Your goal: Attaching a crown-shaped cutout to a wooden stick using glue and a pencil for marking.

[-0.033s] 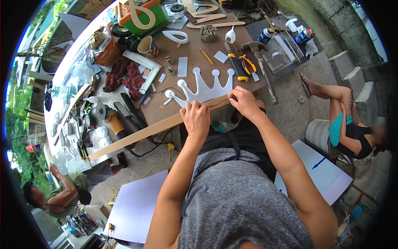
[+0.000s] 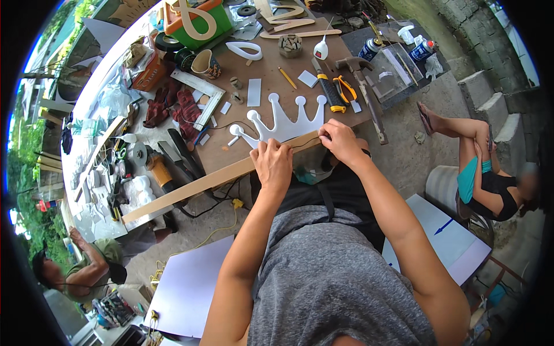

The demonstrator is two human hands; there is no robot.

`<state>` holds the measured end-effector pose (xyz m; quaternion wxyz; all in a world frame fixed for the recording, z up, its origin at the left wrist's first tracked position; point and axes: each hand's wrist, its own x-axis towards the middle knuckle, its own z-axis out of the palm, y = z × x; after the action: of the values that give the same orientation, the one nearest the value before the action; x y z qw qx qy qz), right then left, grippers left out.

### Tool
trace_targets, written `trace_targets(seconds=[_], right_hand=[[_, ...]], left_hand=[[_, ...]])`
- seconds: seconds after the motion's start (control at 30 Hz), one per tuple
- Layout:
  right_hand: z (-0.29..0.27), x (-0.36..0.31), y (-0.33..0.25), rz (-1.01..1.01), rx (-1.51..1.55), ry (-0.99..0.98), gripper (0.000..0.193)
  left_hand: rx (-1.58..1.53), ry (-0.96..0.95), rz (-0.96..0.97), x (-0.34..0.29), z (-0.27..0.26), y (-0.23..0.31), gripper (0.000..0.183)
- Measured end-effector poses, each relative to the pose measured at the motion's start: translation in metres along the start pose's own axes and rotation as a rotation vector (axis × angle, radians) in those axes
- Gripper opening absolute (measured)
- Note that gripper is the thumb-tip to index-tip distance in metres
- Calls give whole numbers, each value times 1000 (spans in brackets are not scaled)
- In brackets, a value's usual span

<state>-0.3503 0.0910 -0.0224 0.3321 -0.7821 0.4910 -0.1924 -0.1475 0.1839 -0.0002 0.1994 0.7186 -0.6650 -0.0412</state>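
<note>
A white crown-shaped cutout [image 2: 283, 124] lies at the near edge of the brown work board, its round-tipped points facing away from me. Along its straight base runs a long, flat tan strip [image 2: 202, 183], which reaches far out to the left. My left hand [image 2: 272, 164] pinches the strip near the crown's left corner, fingers bent. At the right end of the base, my right hand [image 2: 340, 141] grips the strip, thumb and fingers together. Between them a thin dark curved line shows on the strip; I cannot tell whether it is a wire or a mark.
Beyond the crown lie a utility knife [image 2: 329, 89], pliers [image 2: 346, 90], a hammer [image 2: 369, 98], a pencil [image 2: 287, 78] and a glue bottle [image 2: 321, 50]. An angle grinder [image 2: 158, 168] and red gloves [image 2: 186, 111] are to the left. One person [image 2: 95, 262] is at left, another [image 2: 487, 173] sits at right.
</note>
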Motion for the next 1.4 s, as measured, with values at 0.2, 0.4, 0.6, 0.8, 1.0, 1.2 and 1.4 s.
trace_targets(seconds=[0.2, 0.4, 0.6, 0.8, 1.0, 1.2, 1.4], right_hand=[[-1, 3, 9, 32, 20, -51, 8], [2, 4, 11, -2, 7, -43, 9], [-1, 8, 4, 5, -9, -80, 8], [-3, 11, -1, 44, -54, -129, 8], [-1, 12, 2, 23, -70, -133, 9], [-6, 15, -4, 45, -82, -141, 12], [-7, 15, -5, 41, -106, -155, 13]], left_hand=[[-25, -76, 135, 14, 2, -6, 10], [117, -228, 245, 24, 15, -16, 15], [225, -250, 287, 25, 15, -20, 14], [120, -249, 254, 33, 9, -26, 12], [240, -414, 332, 47, -1, -29, 8], [387, -453, 470, 61, -8, -27, 9], [398, -459, 694, 75, -11, -34, 6]])
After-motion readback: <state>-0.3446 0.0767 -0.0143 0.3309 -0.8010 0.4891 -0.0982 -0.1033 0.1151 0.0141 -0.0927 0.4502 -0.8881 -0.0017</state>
